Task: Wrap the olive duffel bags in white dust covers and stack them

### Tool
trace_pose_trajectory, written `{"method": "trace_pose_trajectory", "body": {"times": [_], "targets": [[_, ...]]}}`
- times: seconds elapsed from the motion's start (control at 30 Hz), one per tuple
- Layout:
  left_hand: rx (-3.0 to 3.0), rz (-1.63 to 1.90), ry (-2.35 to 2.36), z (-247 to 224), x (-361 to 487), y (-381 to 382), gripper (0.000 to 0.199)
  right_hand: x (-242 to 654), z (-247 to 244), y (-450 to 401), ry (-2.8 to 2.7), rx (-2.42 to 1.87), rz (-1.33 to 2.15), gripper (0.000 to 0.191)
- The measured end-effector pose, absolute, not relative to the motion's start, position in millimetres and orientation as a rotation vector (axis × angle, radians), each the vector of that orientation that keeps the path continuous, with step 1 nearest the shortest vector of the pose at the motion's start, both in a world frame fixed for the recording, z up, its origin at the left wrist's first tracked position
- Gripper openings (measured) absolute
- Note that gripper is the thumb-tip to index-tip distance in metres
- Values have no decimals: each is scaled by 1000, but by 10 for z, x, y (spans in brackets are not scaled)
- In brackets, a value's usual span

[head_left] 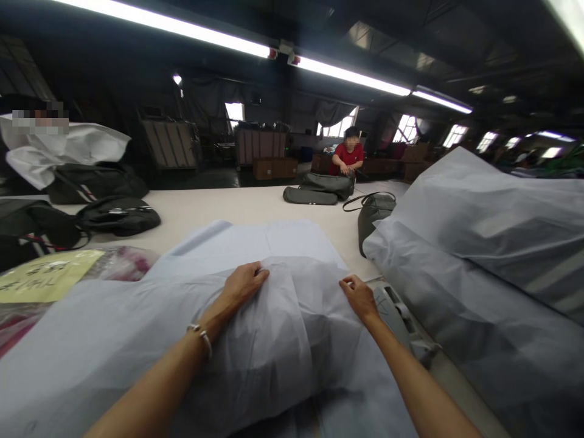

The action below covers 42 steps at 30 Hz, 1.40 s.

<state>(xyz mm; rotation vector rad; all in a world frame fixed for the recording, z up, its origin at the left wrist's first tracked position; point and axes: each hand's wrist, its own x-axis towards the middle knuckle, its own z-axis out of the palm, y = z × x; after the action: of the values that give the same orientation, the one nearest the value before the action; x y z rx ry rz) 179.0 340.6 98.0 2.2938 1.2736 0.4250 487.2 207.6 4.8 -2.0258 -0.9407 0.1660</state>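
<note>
A large white translucent plastic bag (274, 328) bulges in front of me, with something dark showing faintly through it. My left hand (244, 283), below a bracelet on the wrist, pinches the upper edge of this bag near its middle. At the edge's right end, the fingers of my right hand (359, 296) are closed together on the bag's corner. Beyond my hands, a flat pale sheet (283, 237) lies on the table; I cannot tell whether it belongs to the same bag.
The white table (219, 204) runs ahead. Dark bags (118, 214) lie on the left, near a yellow paper label (50, 274). At right stands another wrapped bundle (474, 243) beside a grey machine (396, 310). A person in a red shirt (349, 157) handles dark bags opposite.
</note>
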Motion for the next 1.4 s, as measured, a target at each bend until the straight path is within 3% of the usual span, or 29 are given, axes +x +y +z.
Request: {"method": "trace_pose_trajectory", "body": {"times": [0.13, 0.3, 0.47, 0.6, 0.83, 0.97, 1.2, 1.4], "targets": [[2351, 424, 1343, 962, 1800, 3334, 24, 4895, 39, 2057, -925, -2115, 183, 7], [2319, 377, 1379, 953, 1830, 3342, 22, 4586, 700, 2021, -993, -1763, -217, 25], [2258, 336, 1407, 934, 1841, 3442, 20, 3620, 1266, 2140, -1561, -1357, 179, 21], [2237, 332, 1409, 894, 1856, 3462, 30, 3276, 1087, 2410, -1953, -1533, 310, 38], [2313, 322, 1320, 1088, 1715, 3569, 31, 3365, 817, 2581, -2098, -1843, 347, 63], [2342, 165, 1206, 1267, 1391, 3718, 37, 3340, 840, 2541, -2116, -1903, 333, 66], [2219, 123, 988, 1290, 1149, 3756, 19, 3358, 798, 2545, -2103, -1915, 300, 65], [2143, 76, 917, 1378, 1225, 3817, 26, 3383, 751, 2545, -2098, -1895, 278, 67]]}}
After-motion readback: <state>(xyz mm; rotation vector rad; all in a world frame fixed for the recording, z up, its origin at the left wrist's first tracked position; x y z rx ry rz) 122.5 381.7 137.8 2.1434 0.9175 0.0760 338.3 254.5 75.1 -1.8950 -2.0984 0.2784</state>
